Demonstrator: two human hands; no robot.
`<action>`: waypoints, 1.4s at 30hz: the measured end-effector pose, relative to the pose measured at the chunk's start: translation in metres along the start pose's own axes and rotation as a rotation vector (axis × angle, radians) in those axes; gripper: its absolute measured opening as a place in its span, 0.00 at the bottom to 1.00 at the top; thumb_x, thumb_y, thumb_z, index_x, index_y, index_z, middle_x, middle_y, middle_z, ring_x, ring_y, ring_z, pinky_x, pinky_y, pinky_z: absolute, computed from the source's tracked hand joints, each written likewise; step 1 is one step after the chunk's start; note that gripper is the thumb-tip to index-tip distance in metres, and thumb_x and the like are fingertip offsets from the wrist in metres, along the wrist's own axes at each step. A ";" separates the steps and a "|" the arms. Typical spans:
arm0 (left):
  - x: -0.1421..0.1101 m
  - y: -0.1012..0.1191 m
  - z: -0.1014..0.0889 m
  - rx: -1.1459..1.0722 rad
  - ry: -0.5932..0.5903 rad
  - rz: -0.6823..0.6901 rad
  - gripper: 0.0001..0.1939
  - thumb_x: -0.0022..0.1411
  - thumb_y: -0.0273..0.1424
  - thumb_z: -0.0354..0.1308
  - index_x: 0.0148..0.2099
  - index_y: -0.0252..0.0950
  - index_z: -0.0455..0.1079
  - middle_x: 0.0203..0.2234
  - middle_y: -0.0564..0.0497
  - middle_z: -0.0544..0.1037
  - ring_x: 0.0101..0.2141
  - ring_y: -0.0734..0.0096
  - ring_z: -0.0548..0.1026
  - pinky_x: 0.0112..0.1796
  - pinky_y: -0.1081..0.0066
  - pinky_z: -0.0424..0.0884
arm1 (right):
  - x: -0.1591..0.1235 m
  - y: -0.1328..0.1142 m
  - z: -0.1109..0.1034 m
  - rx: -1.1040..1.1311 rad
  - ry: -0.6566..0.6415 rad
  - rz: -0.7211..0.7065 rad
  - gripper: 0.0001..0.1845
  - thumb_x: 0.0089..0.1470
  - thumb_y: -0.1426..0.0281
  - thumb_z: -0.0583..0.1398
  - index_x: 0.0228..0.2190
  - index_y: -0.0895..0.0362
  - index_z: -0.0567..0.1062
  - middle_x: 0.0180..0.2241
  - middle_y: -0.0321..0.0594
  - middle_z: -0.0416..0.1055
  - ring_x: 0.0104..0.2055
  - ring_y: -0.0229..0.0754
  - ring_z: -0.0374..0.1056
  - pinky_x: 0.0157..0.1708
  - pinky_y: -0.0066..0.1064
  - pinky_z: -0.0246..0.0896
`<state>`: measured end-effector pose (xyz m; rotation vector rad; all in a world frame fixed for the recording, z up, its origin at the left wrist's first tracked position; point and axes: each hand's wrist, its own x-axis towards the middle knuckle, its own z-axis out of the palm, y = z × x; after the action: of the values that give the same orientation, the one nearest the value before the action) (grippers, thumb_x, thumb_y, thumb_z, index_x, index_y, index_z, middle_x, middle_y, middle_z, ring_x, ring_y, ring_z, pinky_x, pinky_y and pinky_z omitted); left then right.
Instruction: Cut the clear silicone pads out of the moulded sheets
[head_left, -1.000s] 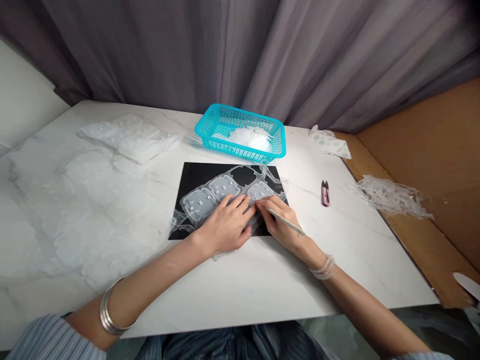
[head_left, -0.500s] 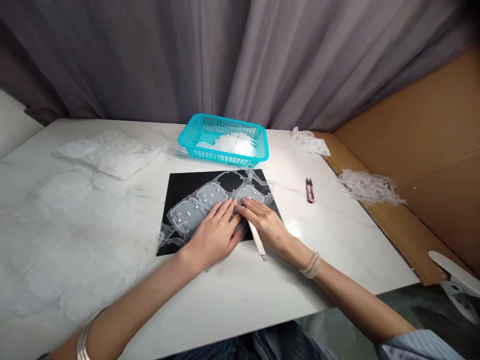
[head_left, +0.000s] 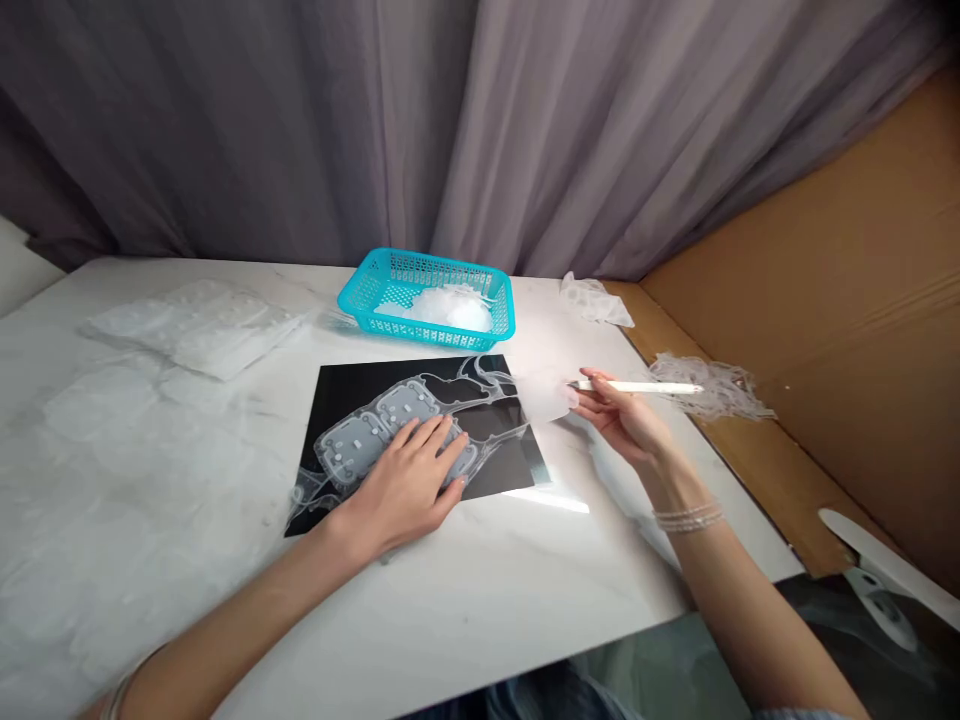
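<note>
My left hand (head_left: 416, 475) lies flat with fingers spread on a translucent moulded silicone-like sheet (head_left: 352, 447). Rounded panels with small raised nubs show on this sheet, and thin frame strips run off its right end. Under it is a black mat (head_left: 337, 392). To the right, my right hand (head_left: 622, 412) is raised and closed on a thin translucent piece (head_left: 546, 392), pinched at its right edge. The same hand holds a slim white pen-shaped tool (head_left: 652, 387) with a dark tip pointing left. The piece overlaps the mat's right edge.
Behind the mat stands a turquoise basket (head_left: 351, 300) with white translucent pieces inside. Stacked clear sheets (head_left: 202, 325) and a loose pile (head_left: 135, 510) cover the left side. Stringy scraps (head_left: 712, 390) lie at right beside a cardboard wall (head_left: 840, 250); another scrap (head_left: 596, 300) lies further back.
My right hand has lifted off the sheet and moved right, taking a translucent piece and the white tool along. My left hand stays pressed on the sheet. The pink snips are no longer visible.
</note>
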<state>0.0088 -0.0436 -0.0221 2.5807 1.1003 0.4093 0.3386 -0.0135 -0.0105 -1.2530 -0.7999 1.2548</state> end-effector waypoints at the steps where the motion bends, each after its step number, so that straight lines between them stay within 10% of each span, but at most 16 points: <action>1: 0.004 0.003 -0.005 -0.093 0.020 -0.025 0.23 0.68 0.36 0.46 0.60 0.33 0.67 0.60 0.39 0.68 0.63 0.50 0.60 0.61 0.49 0.56 | -0.007 -0.001 0.007 0.027 -0.032 -0.006 0.11 0.56 0.66 0.64 0.42 0.54 0.76 0.36 0.41 0.80 0.43 0.44 0.77 0.50 0.37 0.73; 7: 0.038 0.017 -0.023 -1.350 -0.016 -0.574 0.32 0.66 0.52 0.43 0.49 0.30 0.73 0.41 0.39 0.80 0.42 0.58 0.78 0.46 0.59 0.73 | -0.061 -0.016 0.074 -0.199 -0.408 -0.231 0.13 0.60 0.60 0.61 0.43 0.52 0.78 0.45 0.42 0.78 0.49 0.48 0.74 0.55 0.44 0.67; 10: 0.048 0.015 -0.016 -1.647 -0.045 -0.691 0.27 0.60 0.51 0.56 0.44 0.30 0.76 0.38 0.40 0.81 0.37 0.61 0.80 0.40 0.65 0.75 | -0.065 -0.027 0.087 -0.404 -0.534 -0.270 0.14 0.62 0.58 0.57 0.39 0.54 0.77 0.42 0.44 0.79 0.47 0.48 0.75 0.50 0.43 0.68; 14: 0.047 0.013 -0.004 -1.576 0.046 -0.684 0.14 0.50 0.32 0.70 0.39 0.31 0.77 0.35 0.42 0.82 0.37 0.66 0.80 0.41 0.70 0.74 | -0.042 -0.022 0.098 -0.628 -0.246 -0.261 0.19 0.62 0.57 0.55 0.24 0.55 0.65 0.29 0.40 0.76 0.35 0.43 0.73 0.36 0.34 0.64; 21: 0.047 0.017 0.004 -1.506 0.151 -0.646 0.14 0.48 0.35 0.72 0.34 0.30 0.77 0.28 0.46 0.82 0.29 0.70 0.79 0.35 0.72 0.74 | -0.020 0.022 0.123 -0.603 -0.336 -0.272 0.23 0.50 0.66 0.62 0.21 0.53 0.50 0.19 0.26 0.48 0.21 0.32 0.48 0.22 0.26 0.43; 33: 0.023 -0.002 0.005 -1.397 0.679 -0.661 0.16 0.53 0.39 0.67 0.40 0.33 0.76 0.35 0.47 0.82 0.38 0.67 0.79 0.41 0.70 0.74 | -0.009 0.026 0.096 -0.703 -0.116 -0.416 0.21 0.50 0.67 0.60 0.19 0.53 0.51 0.19 0.31 0.52 0.28 0.42 0.69 0.25 0.27 0.50; 42: 0.024 0.005 0.006 -1.452 0.436 -0.603 0.17 0.54 0.41 0.66 0.39 0.33 0.74 0.33 0.46 0.82 0.33 0.65 0.80 0.36 0.68 0.76 | -0.028 0.018 0.121 -0.269 -0.426 -0.111 0.24 0.51 0.61 0.65 0.23 0.53 0.53 0.21 0.28 0.56 0.25 0.35 0.59 0.27 0.28 0.51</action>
<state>0.0306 -0.0305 -0.0222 0.8783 1.0040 1.0909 0.2141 -0.0139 0.0017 -1.1433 -1.3649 1.3748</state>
